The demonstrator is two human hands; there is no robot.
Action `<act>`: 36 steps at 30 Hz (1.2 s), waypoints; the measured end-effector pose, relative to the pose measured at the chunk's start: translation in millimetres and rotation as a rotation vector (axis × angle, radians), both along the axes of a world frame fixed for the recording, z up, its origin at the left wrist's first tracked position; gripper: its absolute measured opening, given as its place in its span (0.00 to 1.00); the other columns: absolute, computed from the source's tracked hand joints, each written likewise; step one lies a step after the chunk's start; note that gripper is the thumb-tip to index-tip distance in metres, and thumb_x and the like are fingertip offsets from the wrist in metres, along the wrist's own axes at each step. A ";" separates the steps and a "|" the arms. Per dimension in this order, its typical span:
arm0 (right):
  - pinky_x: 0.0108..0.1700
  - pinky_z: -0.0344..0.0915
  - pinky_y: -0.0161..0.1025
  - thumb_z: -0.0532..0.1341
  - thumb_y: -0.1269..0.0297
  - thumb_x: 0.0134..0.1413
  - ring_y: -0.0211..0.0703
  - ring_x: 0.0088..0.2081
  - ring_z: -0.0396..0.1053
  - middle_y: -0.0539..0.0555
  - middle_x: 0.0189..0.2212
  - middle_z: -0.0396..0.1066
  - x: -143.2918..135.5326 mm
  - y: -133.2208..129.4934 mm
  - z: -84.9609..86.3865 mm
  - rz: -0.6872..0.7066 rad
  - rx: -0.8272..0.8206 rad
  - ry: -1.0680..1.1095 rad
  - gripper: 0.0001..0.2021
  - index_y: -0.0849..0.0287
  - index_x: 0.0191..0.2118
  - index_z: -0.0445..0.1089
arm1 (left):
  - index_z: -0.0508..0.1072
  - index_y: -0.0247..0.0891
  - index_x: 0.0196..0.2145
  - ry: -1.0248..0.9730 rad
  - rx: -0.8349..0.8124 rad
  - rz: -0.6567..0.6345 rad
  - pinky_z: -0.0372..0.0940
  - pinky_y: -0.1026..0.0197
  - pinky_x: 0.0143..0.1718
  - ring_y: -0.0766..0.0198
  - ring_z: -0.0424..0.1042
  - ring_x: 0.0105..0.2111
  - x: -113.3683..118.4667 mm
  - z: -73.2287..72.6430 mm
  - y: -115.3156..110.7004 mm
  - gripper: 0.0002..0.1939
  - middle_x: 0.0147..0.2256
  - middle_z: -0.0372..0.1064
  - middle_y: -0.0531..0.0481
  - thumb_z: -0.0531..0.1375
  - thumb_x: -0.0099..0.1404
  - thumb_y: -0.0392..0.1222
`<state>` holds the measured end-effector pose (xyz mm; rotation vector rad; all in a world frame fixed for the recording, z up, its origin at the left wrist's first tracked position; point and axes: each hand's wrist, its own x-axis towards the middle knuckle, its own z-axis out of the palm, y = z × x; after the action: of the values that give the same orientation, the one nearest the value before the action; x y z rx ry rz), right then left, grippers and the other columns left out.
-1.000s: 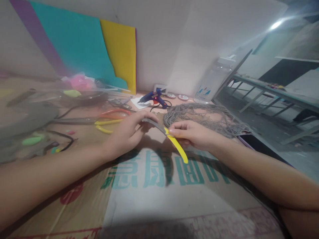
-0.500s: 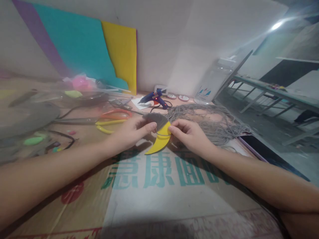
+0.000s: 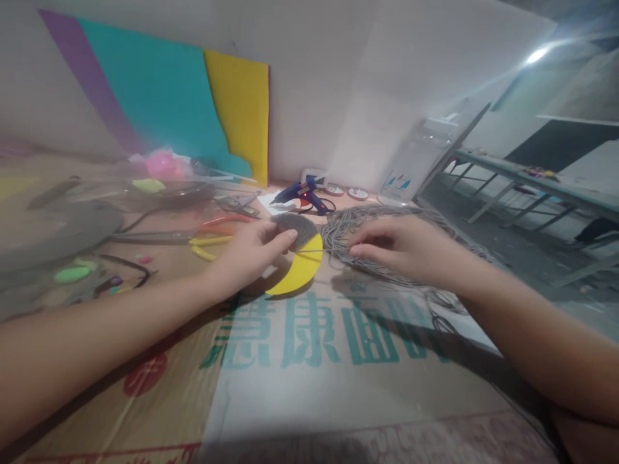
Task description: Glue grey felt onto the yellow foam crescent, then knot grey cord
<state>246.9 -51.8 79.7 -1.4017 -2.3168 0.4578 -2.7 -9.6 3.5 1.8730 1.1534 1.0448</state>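
Head view: left fingers [image 3: 285, 237] pinching crescent [image 3: 297, 270]

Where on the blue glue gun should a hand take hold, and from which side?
Probably by the handle of the blue glue gun, coming from the near right. The gun lies with its nozzle pointing left over a white card, its red light is lit, and the handle angles toward the grey cord pile.
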 end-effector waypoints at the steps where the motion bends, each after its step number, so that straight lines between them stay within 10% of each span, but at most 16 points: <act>1: 0.31 0.59 0.38 0.64 0.58 0.56 0.42 0.31 0.69 0.53 0.31 0.76 2.2 -3.5 5.1 -0.013 0.040 0.005 0.08 0.55 0.33 0.77 | 0.71 0.35 0.28 0.008 0.001 0.005 0.60 0.63 0.27 0.63 0.69 0.26 -0.1 -0.2 -0.1 0.21 0.25 0.71 0.51 0.58 0.65 0.57; 8: 0.32 0.62 0.37 0.60 0.53 0.60 0.42 0.32 0.71 0.53 0.33 0.77 0.6 -21.3 20.1 0.140 -0.041 -0.105 0.13 0.54 0.38 0.78 | 0.74 0.32 0.33 0.025 -0.028 -0.055 0.60 0.63 0.27 0.61 0.70 0.28 -0.1 -1.5 0.5 0.22 0.28 0.73 0.48 0.58 0.64 0.58; 20: 0.27 0.58 0.32 0.57 0.57 0.61 0.33 0.22 0.62 0.48 0.20 0.68 -29.3 8.6 -71.9 -0.016 -0.199 0.381 0.15 0.61 0.26 0.69 | 0.70 0.35 0.30 0.021 -0.136 -0.266 0.57 0.66 0.22 0.68 0.64 0.22 1.3 -7.1 3.2 0.21 0.24 0.65 0.53 0.56 0.66 0.59; 36: 0.26 0.58 0.32 0.58 0.55 0.60 0.32 0.21 0.62 0.46 0.20 0.67 -28.7 11.3 -77.6 -0.004 -0.197 0.565 0.13 0.59 0.31 0.68 | 0.71 0.36 0.32 0.129 -0.062 -0.288 0.58 0.66 0.28 0.67 0.65 0.29 4.1 -4.9 3.7 0.15 0.29 0.65 0.53 0.58 0.65 0.52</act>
<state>218.3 -40.5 2.1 -1.1633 -1.8451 0.9632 1.4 -5.9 -1.4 2.0087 0.9384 0.7297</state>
